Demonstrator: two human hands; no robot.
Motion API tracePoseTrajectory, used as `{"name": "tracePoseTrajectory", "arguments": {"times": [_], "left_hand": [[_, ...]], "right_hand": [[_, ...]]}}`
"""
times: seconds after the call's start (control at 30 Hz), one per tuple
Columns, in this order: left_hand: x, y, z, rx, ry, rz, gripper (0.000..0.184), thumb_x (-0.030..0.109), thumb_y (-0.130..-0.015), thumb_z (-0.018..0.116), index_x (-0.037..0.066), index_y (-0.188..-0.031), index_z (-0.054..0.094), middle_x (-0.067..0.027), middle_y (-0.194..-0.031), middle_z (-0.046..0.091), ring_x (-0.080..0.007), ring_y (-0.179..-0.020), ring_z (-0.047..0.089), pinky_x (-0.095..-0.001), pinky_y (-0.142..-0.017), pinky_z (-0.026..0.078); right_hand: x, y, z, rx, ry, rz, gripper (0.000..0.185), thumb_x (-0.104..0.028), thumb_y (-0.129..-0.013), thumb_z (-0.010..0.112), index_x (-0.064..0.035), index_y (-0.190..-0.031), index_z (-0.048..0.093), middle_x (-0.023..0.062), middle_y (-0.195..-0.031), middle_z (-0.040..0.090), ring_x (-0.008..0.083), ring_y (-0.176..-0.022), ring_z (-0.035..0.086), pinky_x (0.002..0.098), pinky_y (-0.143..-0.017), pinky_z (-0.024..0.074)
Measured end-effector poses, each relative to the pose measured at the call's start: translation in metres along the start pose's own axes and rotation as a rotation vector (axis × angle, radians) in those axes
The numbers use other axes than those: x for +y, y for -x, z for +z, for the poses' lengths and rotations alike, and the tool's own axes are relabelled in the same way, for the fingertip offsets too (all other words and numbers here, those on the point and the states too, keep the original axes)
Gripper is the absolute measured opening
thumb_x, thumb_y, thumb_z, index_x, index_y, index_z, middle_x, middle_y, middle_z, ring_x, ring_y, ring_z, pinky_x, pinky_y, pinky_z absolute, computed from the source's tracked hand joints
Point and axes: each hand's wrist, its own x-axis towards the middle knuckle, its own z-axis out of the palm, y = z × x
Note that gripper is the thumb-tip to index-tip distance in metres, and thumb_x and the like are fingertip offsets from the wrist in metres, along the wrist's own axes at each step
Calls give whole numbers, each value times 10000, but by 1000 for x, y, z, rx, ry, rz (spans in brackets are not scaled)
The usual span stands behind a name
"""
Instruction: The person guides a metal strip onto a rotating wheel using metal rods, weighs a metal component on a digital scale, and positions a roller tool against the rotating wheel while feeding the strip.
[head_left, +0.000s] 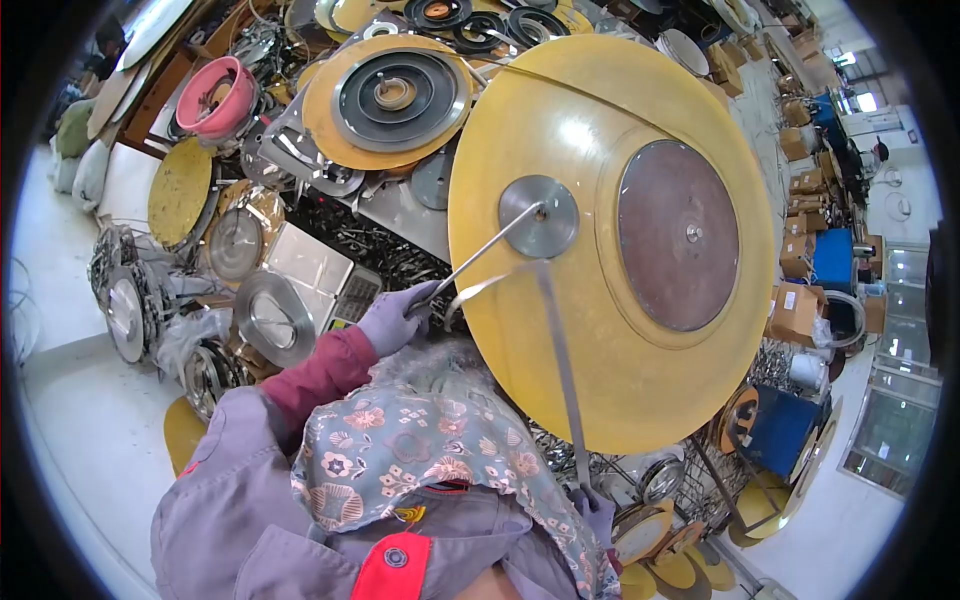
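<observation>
My left hand [392, 318], in a light purple glove, is closed round the near end of a thin metal rod [487, 247]. The rod's far end meets the centre of a small grey metal disc [556, 232] on a large yellow disc [530, 110]. A brown round plate [665, 270] sits on the yellow disc's right part. My right hand [597, 512], gloved and low in view, is closed at the lower end of a metal strip [562, 370]. The strip runs up across the yellow disc and bends near the small disc.
A pink bowl [237, 100] and an orange disc with a dark ring [325, 115] are at the upper left. A scale [307, 262] stands beyond my left hand. Cardboard boxes [795, 313] and a blue container [783, 430] are at the right.
</observation>
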Motion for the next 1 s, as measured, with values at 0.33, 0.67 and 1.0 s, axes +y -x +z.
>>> {"name": "tracePoseTrajectory", "arguments": {"times": [0.33,0.67,1.0], "left_hand": [[16,-95,-14,217,-472,196,203,190,-844,509,-6,-892,536,-235,-815,604,-406,-813,584,-462,-699,453],[31,-88,-16,171,-480,215,261,224,-845,521,-21,-915,578,-236,-827,614,-406,-819,588,-454,-732,457],[43,-99,-8,107,-562,264,264,233,-848,518,-28,-860,558,-240,-777,599,-401,-783,587,-457,-690,449]], "right_hand": [[-41,-99,-2,216,-37,-98,236,-218,-875,524,-18,-801,627,55,-517,509,141,-463,499,294,-440,362],[-211,-187,-45,391,-430,-151,413,-130,-872,494,-131,-1284,469,-14,-570,431,55,-389,384,217,-334,336],[-196,-294,-80,589,10,-393,373,-161,-877,475,3,-1209,520,202,-1133,587,295,-1079,558,354,-910,412]]}}
